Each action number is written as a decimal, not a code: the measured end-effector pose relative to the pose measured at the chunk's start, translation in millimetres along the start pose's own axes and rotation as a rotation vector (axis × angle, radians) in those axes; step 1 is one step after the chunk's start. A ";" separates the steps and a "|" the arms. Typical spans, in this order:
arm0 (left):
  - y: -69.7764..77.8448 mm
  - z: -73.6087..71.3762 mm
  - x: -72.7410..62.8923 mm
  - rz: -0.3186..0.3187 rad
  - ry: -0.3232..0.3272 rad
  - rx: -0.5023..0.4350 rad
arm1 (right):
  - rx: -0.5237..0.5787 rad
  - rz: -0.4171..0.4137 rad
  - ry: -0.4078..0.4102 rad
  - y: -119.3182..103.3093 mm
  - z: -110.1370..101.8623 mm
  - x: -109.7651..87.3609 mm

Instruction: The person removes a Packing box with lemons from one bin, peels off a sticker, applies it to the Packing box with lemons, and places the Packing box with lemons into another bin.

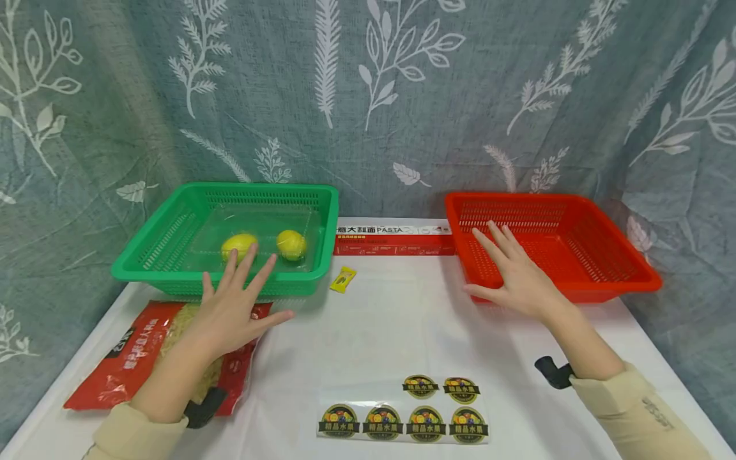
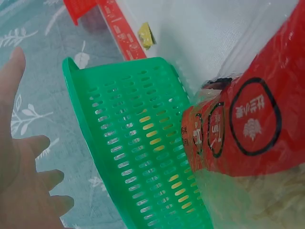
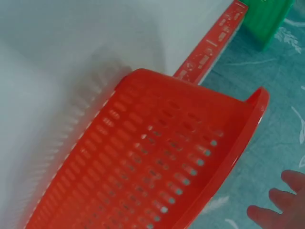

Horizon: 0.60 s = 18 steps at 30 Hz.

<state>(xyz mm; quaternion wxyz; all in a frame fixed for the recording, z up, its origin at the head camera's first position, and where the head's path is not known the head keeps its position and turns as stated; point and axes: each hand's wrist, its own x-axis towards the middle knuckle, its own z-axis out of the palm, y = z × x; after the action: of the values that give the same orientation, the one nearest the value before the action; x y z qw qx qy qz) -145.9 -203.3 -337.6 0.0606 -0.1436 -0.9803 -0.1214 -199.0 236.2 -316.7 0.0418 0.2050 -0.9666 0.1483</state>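
Note:
My left hand (image 1: 232, 313) is spread with straight fingers above the front rim of the green basket (image 1: 290, 285) and the red pasta bag (image 1: 129, 358). Two yellow lemons (image 1: 291, 245) sit in a clear plastic tray (image 1: 259, 217) inside that basket; my fingertips partly overlap the left one. On the right, my other hand (image 1: 517, 278) hovers with fingers spread over the near left corner of the red basket (image 1: 609, 289). Nothing is held in either hand. Through the green basket's slots, bits of yellow show in the left wrist view.
Between the baskets lies a long red and white pasta box (image 1: 393, 243). A small yellow wrapped packet (image 1: 343, 279) rests near the green basket. At the front is a sheet of round fruit stickers (image 1: 382, 423). A patterned grey-green curtain (image 1: 368, 128) hangs behind.

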 end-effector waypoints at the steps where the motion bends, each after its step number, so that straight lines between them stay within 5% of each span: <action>1: -0.5 0.2 -0.4 -0.002 0.004 -0.010 | 0.006 0.001 -0.006 -1.3 -0.3 1.1; 18: -7.8 0.6 -11.7 -0.047 0.015 -0.123 | 0.054 -0.032 -0.018 -18.6 7.5 17.4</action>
<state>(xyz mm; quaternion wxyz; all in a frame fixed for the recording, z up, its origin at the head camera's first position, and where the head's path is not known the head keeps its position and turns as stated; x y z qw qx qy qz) -137.1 -213.5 -341.7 0.0560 -0.1231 -0.9736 -0.1837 -207.4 211.0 -316.3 0.0298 0.2231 -0.9591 0.1715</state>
